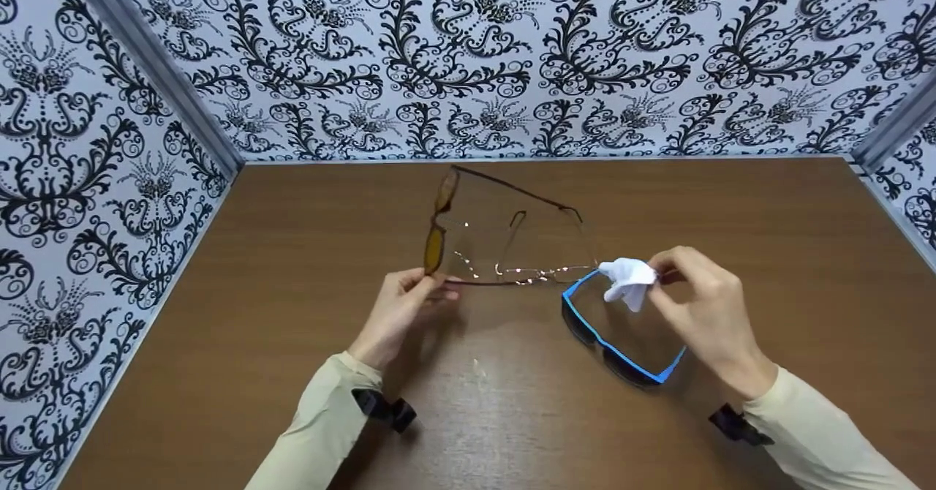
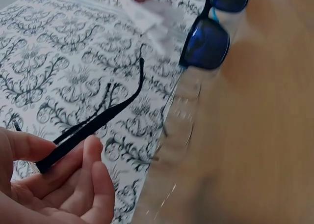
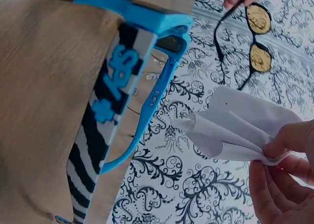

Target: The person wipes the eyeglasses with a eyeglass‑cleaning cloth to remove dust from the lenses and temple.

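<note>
In the head view my left hand point(image 1: 398, 311) pinches dark-framed glasses with yellow lenses point(image 1: 435, 249) by one temple near the hinge, holding them above the table. Their temples stretch out to the right. My right hand point(image 1: 706, 303) pinches a crumpled white cloth point(image 1: 627, 279), which hangs over the blue sunglasses point(image 1: 621, 362). Those sunglasses lie on the table with their temples unfolded; the right wrist view shows a zebra-like pattern on one temple point(image 3: 105, 106). Thin-rimmed clear glasses point(image 1: 545, 274) lie behind them, partly overlapped in view by the held pair's temple.
The brown wooden table point(image 1: 307, 241) meets a back wall point(image 1: 468, 58) covered in black-and-white floral paper. A similar side wall point(image 1: 73, 146) stands at the left, joined by a grey corner post point(image 1: 157, 66). Another papered panel rises at the right edge.
</note>
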Tool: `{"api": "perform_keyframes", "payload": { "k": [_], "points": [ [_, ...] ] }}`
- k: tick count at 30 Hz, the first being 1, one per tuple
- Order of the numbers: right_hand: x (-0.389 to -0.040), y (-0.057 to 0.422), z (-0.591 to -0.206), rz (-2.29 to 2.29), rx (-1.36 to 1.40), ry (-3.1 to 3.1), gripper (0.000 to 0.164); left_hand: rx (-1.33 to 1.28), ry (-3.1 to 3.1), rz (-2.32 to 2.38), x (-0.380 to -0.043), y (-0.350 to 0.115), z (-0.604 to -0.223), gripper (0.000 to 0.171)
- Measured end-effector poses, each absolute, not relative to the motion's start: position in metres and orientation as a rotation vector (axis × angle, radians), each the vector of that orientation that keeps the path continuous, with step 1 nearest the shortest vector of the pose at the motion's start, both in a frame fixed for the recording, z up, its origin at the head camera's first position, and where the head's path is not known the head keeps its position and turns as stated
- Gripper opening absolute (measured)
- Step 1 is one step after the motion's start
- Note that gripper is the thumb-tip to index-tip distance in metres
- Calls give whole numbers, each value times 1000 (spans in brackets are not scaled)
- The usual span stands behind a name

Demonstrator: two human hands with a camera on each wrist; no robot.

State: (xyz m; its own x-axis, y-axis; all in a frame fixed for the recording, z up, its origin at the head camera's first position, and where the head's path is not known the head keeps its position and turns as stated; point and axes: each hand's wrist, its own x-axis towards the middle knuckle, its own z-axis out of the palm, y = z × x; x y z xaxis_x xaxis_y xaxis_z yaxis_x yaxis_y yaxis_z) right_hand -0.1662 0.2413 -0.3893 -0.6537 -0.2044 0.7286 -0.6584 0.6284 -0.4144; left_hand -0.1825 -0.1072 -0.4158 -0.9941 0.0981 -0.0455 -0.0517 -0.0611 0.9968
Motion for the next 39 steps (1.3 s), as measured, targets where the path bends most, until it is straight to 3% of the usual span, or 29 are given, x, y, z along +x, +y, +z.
{"api": "perform_keyframes", "payload": {
  "k": [9,20,39],
  "points": [
    [-166,250,-384,1037,618,-2158,33,-73,2150,2264,-192,-136,-407,21],
    [-159,244,-361,1242,525,-2139,22,-160,2233,2144,-201,-166,-397,23],
    [-152,241,-359,1252,550,-2144,21,151,3111,1394,-207,-183,-381,15]
  ]
}}
